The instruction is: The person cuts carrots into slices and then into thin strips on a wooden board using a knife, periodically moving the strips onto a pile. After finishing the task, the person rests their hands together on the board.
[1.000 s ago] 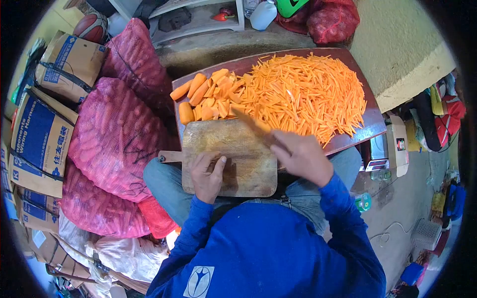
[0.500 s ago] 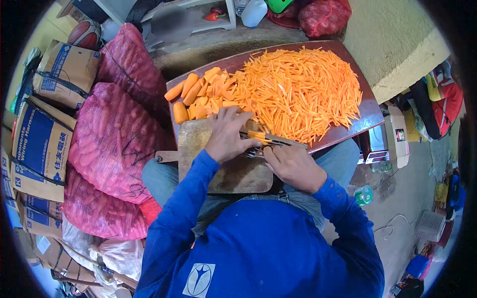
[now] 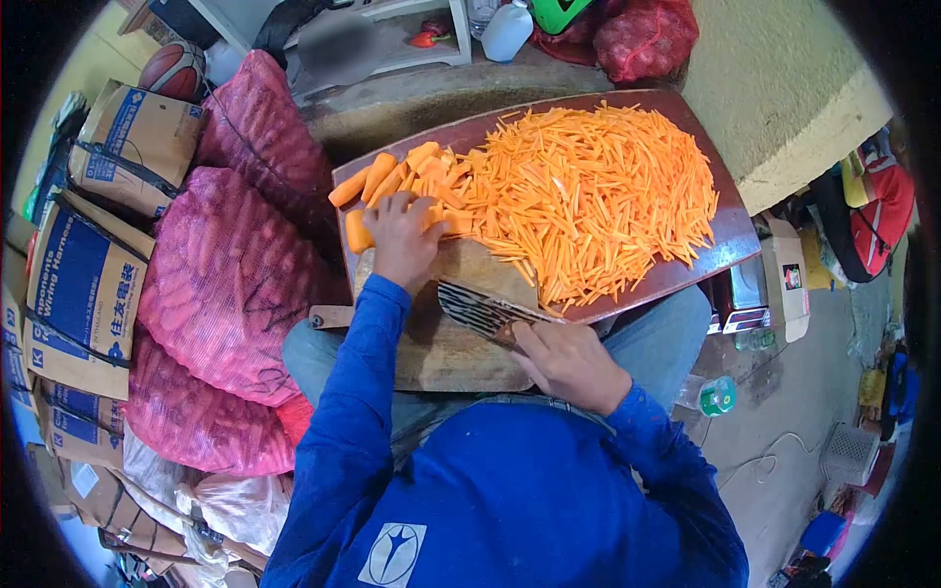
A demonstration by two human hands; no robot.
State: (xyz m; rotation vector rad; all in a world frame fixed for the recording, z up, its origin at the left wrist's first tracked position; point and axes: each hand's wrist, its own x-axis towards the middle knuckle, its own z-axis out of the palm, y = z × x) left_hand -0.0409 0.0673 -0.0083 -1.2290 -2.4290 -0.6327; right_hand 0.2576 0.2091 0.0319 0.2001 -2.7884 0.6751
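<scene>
A wide knife (image 3: 480, 312) with a striped-looking blade lies low over the wooden cutting board (image 3: 441, 358), and my right hand (image 3: 569, 363) is wrapped round its handle. My left hand (image 3: 404, 235) reaches past the board's far edge onto the carrot pieces (image 3: 431, 176), its fingers spread over them; whether it grips one is hard to see. Beside them, a large heap of thin carrot sticks (image 3: 598, 186) covers much of the dark red table (image 3: 725, 230). The board rests across my lap, its handle (image 3: 331, 317) pointing left.
Pink mesh sacks (image 3: 225, 284) stand at the left, next to cardboard boxes (image 3: 83, 284). A concrete ledge (image 3: 784, 108) rises at the back right. A green-labelled bottle (image 3: 718, 395) and a light grey basket (image 3: 849, 454) are on the floor at right.
My left hand has moved from the knife to the carrot pieces. My right hand has drawn the knife nearer to me, and the sticks that were at its blade no longer show there.
</scene>
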